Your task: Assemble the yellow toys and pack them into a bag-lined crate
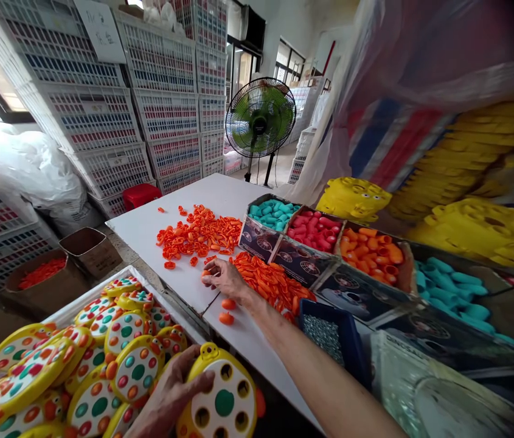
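Note:
My left hand grips a yellow toy by its left edge, thumb across its white face. The face has a green centre dot and several open round holes, and an orange part sticks out at its right. Over the white table, my right hand is closed with its fingertips on a small orange plastic piece. Two rounded orange pieces lie just below that hand. Beside the wrist spreads a pile of orange parts, and another orange pile lies farther back.
A white crate at left holds several dotted toys. Cardboard boxes along the right hold teal, pink and orange pegs. A blue bin of screws stands near my right forearm. Beyond the table are a fan and stacked crates.

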`<state>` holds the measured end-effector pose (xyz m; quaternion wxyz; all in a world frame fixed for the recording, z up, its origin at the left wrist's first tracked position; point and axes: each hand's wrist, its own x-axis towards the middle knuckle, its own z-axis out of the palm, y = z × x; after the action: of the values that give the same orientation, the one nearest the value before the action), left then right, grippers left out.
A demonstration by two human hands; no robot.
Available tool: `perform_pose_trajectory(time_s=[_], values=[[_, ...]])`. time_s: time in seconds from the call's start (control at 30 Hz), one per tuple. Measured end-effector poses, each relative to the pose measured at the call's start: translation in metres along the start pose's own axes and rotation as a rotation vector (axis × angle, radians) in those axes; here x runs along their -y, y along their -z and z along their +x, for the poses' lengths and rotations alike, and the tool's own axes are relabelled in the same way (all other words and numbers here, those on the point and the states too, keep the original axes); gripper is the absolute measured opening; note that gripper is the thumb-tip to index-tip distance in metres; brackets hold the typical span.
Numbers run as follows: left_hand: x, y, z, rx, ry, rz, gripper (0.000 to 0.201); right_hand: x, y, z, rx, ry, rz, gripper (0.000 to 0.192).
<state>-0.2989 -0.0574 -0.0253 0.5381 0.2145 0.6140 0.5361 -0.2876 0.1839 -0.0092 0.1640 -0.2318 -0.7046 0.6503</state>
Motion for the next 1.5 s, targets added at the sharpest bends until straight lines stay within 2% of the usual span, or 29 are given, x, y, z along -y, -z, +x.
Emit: perform_pose_trajectory(time_s=[0.17, 0.33, 0.53, 0.67, 0.77, 0.9, 1.07, 1.33, 1.5], values=[[-0.003, 0.000, 0.001, -0.010, -0.036, -0.029, 0.053, 0.009, 0.002, -0.008, -0.010, -0.039, 0.155, 0.024], [-0.010, -0.002, -0.002, -0.021, -0.013, -0.074, 0.057, 0.019, 0.008, -0.022, 0.063, -0.063, 0.207, 0.028], [-0.015, 0.000, 0.001, -0.084, -0.032, -0.015, 0.054, 0.028, 0.013, -0.068, 0.189, -0.088, 0.154, 0.024], [-0.014, -0.001, 0.004, -0.054, -0.032, -0.017, 0.053, 0.029, 0.012, -0.095, 0.273, -0.057, 0.081, 0.017], [-0.015, -0.004, 0.004, -0.031, -0.038, -0.017, 0.050, 0.026, 0.014, -0.104, 0.301, -0.034, 0.002, 0.019], [-0.016, -0.006, 0.003, -0.027, -0.024, -0.011, 0.051, 0.025, 0.016, -0.105, 0.306, -0.025, 0.007, 0.019], [-0.018, -0.006, 0.003, 0.020, -0.052, -0.031, 0.054, 0.027, 0.019, -0.098, 0.222, -0.034, 0.038, 0.023], [-0.012, -0.002, 0.003, 0.002, -0.034, -0.042, 0.049, 0.015, 0.045, -0.085, 0.046, -0.017, -0.073, 0.021], [-0.010, -0.002, 0.004, 0.045, -0.042, -0.044, 0.046, 0.004, 0.048, -0.081, -0.029, -0.046, -0.151, 0.020]])
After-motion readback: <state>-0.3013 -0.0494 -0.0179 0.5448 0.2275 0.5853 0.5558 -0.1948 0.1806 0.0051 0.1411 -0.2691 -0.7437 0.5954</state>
